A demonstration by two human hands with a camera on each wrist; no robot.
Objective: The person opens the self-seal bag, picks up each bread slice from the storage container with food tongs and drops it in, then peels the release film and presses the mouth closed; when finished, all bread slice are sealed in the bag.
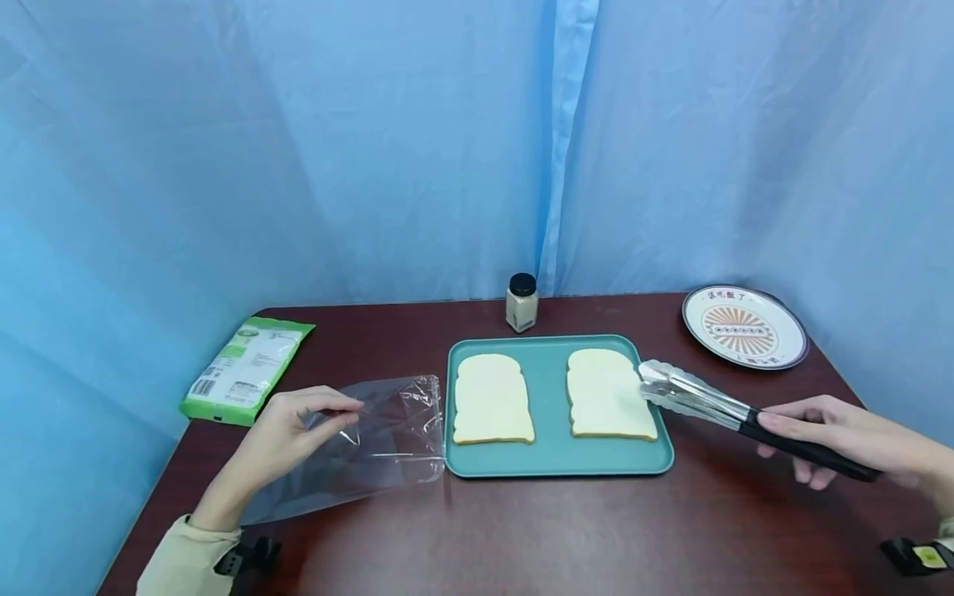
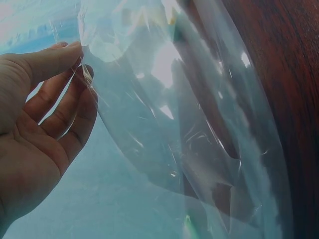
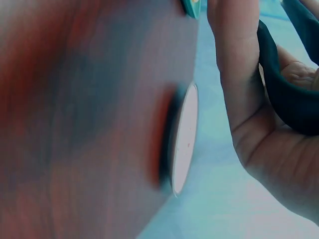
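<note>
My left hand [image 1: 301, 426] pinches the edge of a clear plastic bag [image 1: 395, 430] between thumb and fingers. In the left wrist view the bag [image 2: 149, 124] hangs partly open from the fingertips. My right hand [image 1: 842, 434] grips metal tongs [image 1: 693, 396] by their black handles. The tongs' tips are at the right edge of a bread slice [image 1: 607, 393]; whether they touch it I cannot tell. That slice and another bread slice [image 1: 492, 399] lie flat and apart on a green tray [image 1: 551, 459]. In the right wrist view the black handle [image 3: 279, 94] sits in the hand.
A white patterned plate [image 1: 745, 327] stands at the back right. Behind the tray is a small jar [image 1: 522, 304] with a black lid. A green and white packet [image 1: 249, 371] lies at the left. Blue curtains [image 1: 417, 149] border the dark wooden table [image 1: 522, 530].
</note>
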